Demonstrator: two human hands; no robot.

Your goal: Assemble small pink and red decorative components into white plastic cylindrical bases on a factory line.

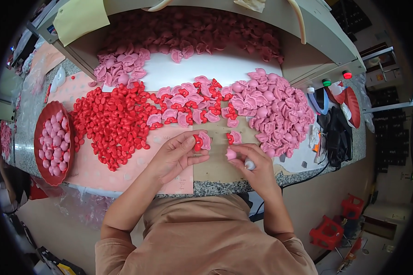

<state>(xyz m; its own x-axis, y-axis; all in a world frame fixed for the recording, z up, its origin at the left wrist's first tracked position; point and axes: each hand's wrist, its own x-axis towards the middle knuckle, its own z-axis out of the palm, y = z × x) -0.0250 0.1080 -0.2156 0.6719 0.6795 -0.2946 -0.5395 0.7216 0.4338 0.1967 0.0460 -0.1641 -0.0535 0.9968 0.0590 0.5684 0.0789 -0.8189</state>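
Observation:
My left hand (179, 153) pinches a joined red-and-pink plastic piece (203, 141) between thumb and fingertips. In my right hand (257, 167) a small pink piece (231, 153) sits at the fingertips. A white-tipped bottle or tube (249, 164) is tucked in the same hand, mostly hidden by the fingers. Just beyond the right fingertips lies another red-and-pink piece (234, 137). Farther back, several rows of joined pieces (188, 103) spread across the table. A heap of red parts (112, 123) lies to the left, and a heap of pink shell-shaped parts (280, 110) to the right.
A red dish (39, 160) of round pink parts stands at far left. Behind the rows, a grey machine housing (326, 41) arches over more pink parts (183, 30). Black straps (337, 137) and a cable lie at right, by the granite table edge (225, 187).

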